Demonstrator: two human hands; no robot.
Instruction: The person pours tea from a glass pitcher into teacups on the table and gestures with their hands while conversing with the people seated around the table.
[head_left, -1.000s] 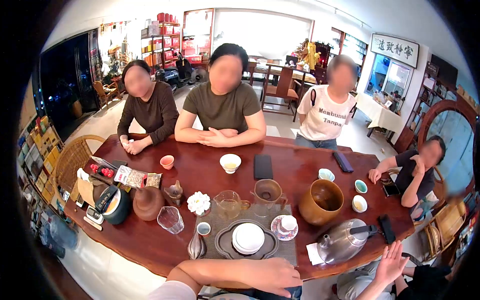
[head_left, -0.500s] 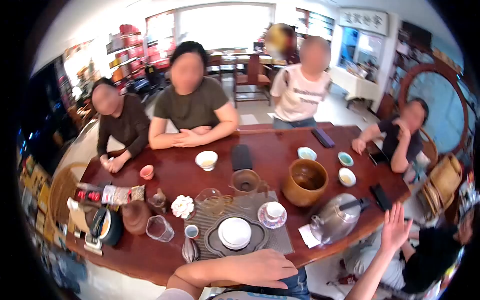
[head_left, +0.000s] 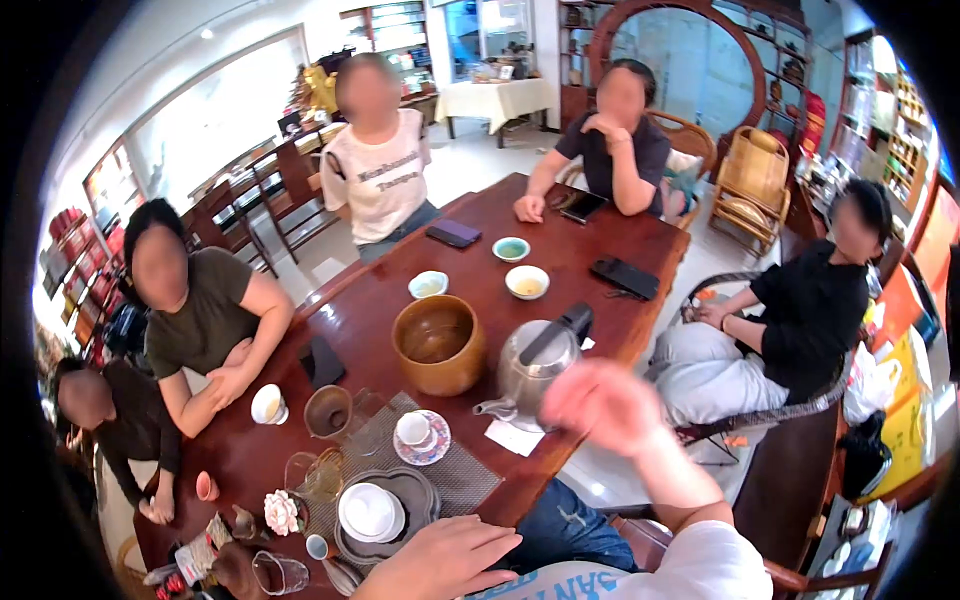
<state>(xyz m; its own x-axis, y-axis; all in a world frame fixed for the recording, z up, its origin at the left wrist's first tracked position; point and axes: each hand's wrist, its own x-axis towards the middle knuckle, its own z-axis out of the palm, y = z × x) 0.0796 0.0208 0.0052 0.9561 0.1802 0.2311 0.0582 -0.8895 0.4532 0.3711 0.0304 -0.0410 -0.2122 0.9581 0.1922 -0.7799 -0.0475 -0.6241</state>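
My left hand (head_left: 450,556) lies low in the view with its fingers extended and nothing held, just in front of the dark lobed tray (head_left: 412,492) with a white lidded bowl (head_left: 371,512). Raised in front of the steel kettle (head_left: 530,362), my right hand (head_left: 603,405) is smeared by motion; its fingers cannot be made out clearly. A white paper (head_left: 514,438) lies below the kettle. Beside the tray, a small white cup (head_left: 413,428) stands on a patterned saucer (head_left: 436,440). The brown wooden bowl (head_left: 438,345) is left of the kettle.
Several people sit or stand around the dark red table (head_left: 340,350). A person in black (head_left: 815,300) sits at the right. Tea bowls, phones, a glass pitcher (head_left: 280,572) and a white flower (head_left: 283,511) are on the table. A rattan chair (head_left: 750,180) stands behind.
The view has swung to the right, bringing the seated person in black fully into sight. My right hand has moved from an open, raised pose to a blurred one near the kettle.
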